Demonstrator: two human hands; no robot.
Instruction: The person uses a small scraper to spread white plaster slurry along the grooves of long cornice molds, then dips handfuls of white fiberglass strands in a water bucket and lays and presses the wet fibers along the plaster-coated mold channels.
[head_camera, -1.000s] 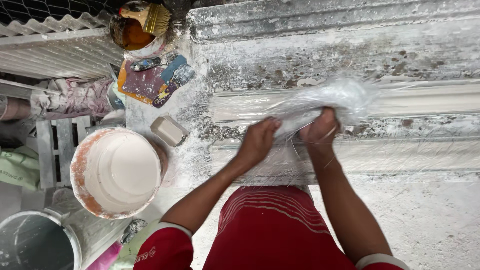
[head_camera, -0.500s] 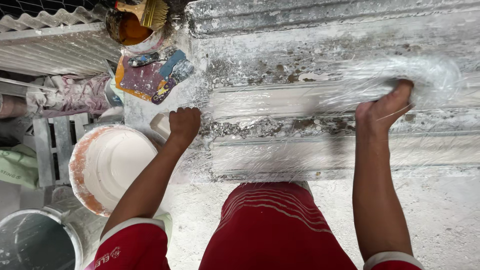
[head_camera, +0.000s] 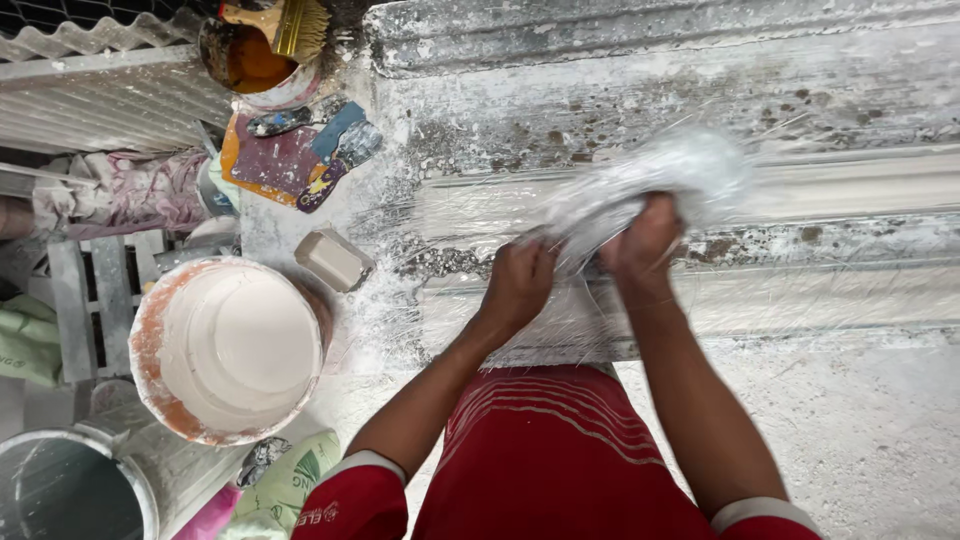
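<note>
A wad of white fibre (head_camera: 650, 180) lies over the long mould (head_camera: 800, 190) on the plaster-caked surface (head_camera: 880, 440), a little right of centre. The right hand (head_camera: 648, 245) has its fingers clenched in the wad's near edge; the left hand (head_camera: 518, 282) grasps a thin strand running off it to the left. Done well, this probably wants the fibre teased thin and even, spread along the mould's length without clumps. Left of the mould sit a small block (head_camera: 335, 258), a bucket (head_camera: 228, 345) of white mix, and further off a tin (head_camera: 250, 55) with a brush (head_camera: 285, 22). The wad is blurred, so its texture is unclear; the mould runs out of view at right.
</note>
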